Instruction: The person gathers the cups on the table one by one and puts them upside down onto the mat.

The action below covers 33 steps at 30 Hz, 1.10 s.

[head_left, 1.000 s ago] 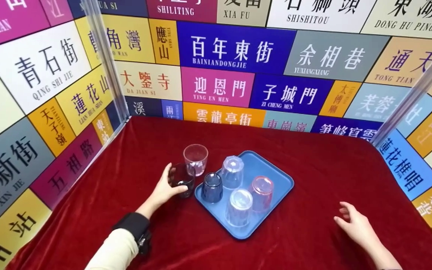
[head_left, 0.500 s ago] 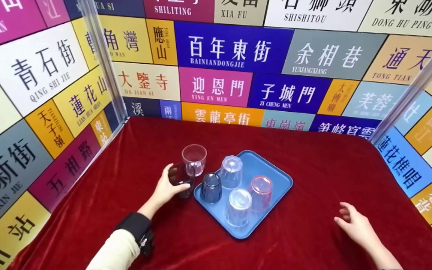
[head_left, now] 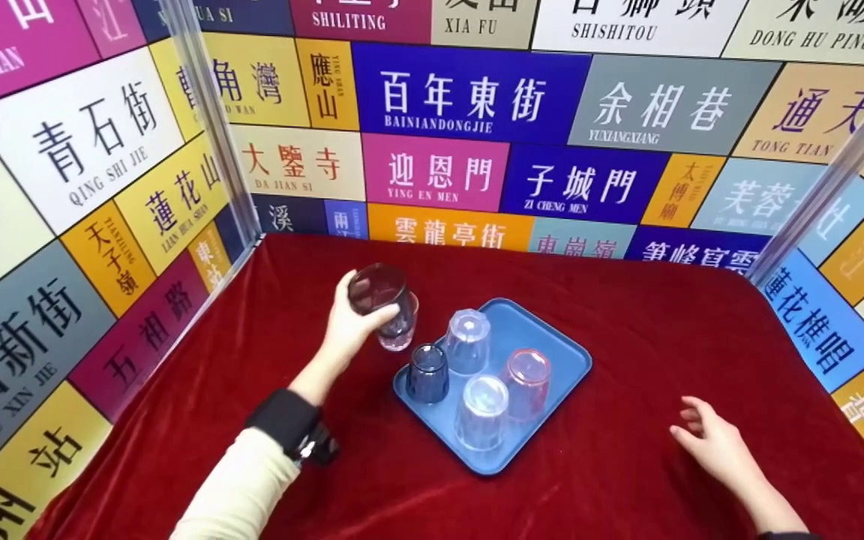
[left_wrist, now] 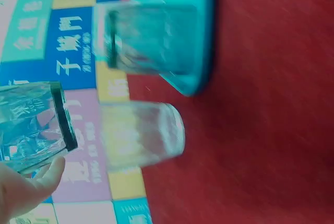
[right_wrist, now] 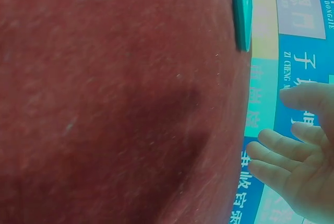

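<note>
My left hand (head_left: 348,326) grips a dark tinted drinking glass (head_left: 378,289), held up off the cloth with its mouth upward. Just behind and below it a clear glass (head_left: 397,342) stands on the table, partly hidden; the left wrist view shows a gap between the two glasses. To the right, a blue tray (head_left: 563,360) bears several upside-down glasses: a dark blue one (head_left: 427,375), two clear ones, the farther (head_left: 468,345) and the nearer (head_left: 483,416), and one with a pink rim (head_left: 528,386). My right hand (head_left: 717,446) hovers loosely over the right side, holding nothing.
A dark red velvet cloth (head_left: 612,480) covers the table. Walls of colourful sign panels (head_left: 469,90) surround its back and sides, with clear corner strips (head_left: 218,120). A black band (head_left: 282,420) with a device sits on the left wrist.
My left hand has lifted the dark glass up and away from me, from beside the tray to in front of the clear glass. My right hand has hardly moved.
</note>
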Each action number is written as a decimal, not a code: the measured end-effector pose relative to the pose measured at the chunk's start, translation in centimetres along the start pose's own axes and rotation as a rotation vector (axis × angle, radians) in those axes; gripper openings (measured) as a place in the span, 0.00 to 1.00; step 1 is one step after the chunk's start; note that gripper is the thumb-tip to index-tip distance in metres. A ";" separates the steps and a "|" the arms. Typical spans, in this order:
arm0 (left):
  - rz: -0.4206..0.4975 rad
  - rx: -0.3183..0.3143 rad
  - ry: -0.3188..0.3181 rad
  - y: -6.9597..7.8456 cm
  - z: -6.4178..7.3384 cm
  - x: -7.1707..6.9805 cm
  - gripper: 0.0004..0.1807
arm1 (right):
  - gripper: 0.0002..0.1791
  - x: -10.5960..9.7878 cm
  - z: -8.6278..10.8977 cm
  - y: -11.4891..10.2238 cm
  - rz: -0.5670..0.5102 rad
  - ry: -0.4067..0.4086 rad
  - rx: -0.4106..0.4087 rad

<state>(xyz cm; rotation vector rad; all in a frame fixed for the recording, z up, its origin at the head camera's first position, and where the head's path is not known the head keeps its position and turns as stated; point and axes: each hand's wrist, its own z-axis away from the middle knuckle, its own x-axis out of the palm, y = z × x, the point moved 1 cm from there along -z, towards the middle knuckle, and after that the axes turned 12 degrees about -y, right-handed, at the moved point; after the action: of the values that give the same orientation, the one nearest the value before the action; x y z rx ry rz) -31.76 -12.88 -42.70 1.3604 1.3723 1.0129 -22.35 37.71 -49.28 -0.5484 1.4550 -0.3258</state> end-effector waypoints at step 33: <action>1.177 -0.478 0.131 4.5 -1.7 15.9 0.29 | 0.37 -2.9 -8.8 -14.8 -0.171 0.007 -0.236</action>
<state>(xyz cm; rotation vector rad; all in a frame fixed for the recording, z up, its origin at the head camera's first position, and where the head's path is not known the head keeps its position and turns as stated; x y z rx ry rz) -31.75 3.27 -38.88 1.7092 0.2210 2.0385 -29.56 25.52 -39.14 -0.8661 1.4660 -0.2915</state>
